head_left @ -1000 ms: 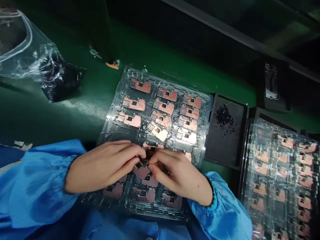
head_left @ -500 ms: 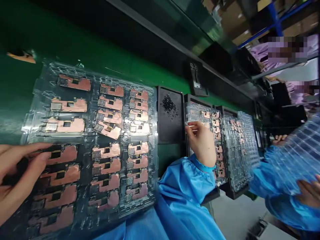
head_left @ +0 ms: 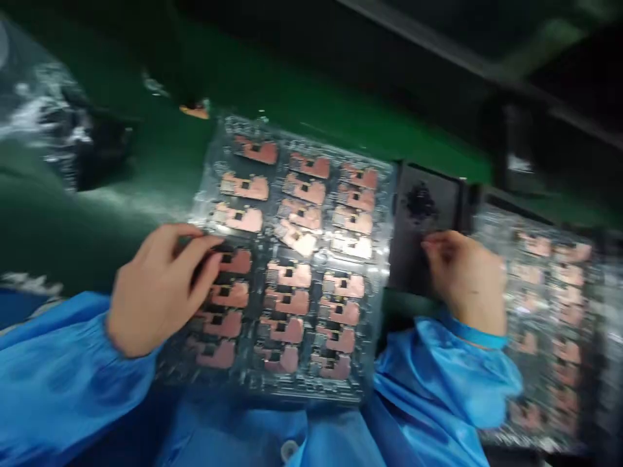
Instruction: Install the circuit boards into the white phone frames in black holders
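A clear plastic tray (head_left: 384, 259) in front of me holds columns of copper-coloured circuit boards (head_left: 289, 301). My left hand (head_left: 160, 285) reaches over its left side, thumb and forefinger closed around the left end of a circuit board (head_left: 237, 261) in the left column. To the right lies a shallow black tray (head_left: 409, 259) with a heap of tiny black pieces (head_left: 421, 200). Above that tray's right part is my right hand (head_left: 464, 279), its fingertips pinched together. Motion blur hides whatever they may hold.
Farther right stands another clear tray (head_left: 540, 324) of copper-coloured boards. A crumpled, shiny plastic bag (head_left: 53, 123) lies at the far left of the green table (head_left: 160, 162). A small orange scrap (head_left: 195, 111) sits behind the main tray. A dark ledge runs along the back.
My view has swung left, bringing the plastic bag in and leaving the co-workers out. My right hand has moved left from the neighbouring tray's edge to over the black tray. The left hand stays at the same board.
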Action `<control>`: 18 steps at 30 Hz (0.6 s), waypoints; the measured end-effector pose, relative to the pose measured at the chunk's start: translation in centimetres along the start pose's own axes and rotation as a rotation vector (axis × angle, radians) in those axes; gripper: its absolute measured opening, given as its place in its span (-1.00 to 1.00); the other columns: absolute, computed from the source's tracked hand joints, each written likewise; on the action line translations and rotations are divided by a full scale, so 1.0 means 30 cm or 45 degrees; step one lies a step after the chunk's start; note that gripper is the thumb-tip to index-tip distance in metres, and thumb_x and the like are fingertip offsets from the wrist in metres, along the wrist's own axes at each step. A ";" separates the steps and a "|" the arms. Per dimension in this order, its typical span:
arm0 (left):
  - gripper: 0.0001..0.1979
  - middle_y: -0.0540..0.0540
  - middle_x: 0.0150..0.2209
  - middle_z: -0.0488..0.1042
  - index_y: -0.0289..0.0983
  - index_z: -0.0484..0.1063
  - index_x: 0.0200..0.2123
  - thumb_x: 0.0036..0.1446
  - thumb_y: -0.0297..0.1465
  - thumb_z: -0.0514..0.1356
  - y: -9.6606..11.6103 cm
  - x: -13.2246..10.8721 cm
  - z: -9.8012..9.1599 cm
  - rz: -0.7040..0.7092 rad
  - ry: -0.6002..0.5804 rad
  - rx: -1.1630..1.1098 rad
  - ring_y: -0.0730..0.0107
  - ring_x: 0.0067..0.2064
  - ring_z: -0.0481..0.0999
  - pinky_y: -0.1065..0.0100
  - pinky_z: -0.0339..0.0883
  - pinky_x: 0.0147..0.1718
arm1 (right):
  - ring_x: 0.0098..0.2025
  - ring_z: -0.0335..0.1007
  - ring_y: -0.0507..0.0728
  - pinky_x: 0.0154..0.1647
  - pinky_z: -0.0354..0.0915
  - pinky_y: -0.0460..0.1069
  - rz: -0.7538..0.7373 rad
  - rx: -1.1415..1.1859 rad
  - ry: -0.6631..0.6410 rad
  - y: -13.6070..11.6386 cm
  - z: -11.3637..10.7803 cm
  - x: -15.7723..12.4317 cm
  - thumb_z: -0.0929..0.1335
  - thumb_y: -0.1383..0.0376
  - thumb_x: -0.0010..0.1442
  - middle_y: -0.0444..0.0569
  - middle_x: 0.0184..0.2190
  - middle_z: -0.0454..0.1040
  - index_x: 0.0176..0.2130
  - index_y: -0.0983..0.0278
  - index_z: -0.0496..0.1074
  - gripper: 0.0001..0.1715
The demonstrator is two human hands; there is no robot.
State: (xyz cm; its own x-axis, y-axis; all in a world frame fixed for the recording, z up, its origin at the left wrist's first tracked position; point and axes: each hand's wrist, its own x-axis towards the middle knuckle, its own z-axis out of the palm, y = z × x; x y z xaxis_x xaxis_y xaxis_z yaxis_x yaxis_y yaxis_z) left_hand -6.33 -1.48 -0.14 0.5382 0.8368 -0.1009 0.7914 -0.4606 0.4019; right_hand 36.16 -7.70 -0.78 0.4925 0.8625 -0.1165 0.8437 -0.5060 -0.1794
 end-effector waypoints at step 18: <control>-0.77 -0.17 -0.04 0.50 -0.25 0.50 -0.04 0.33 -0.54 0.11 0.040 -0.134 0.027 0.226 0.013 0.220 -0.01 -0.02 0.45 0.01 0.40 -0.09 | -0.42 0.46 0.13 -0.39 0.41 -0.04 -0.645 0.687 -0.218 -0.271 -0.076 -0.149 0.34 0.15 0.35 -0.06 -0.41 0.49 -0.27 0.15 0.43 -0.84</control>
State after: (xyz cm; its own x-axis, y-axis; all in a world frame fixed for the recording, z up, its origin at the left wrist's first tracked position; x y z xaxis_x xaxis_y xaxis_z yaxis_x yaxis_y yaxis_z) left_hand -7.29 -5.63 0.03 0.6707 0.7410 -0.0329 0.7233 -0.6435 0.2504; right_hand 27.60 -7.42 3.42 -0.0047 0.9994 -0.0352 0.7148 -0.0213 -0.6991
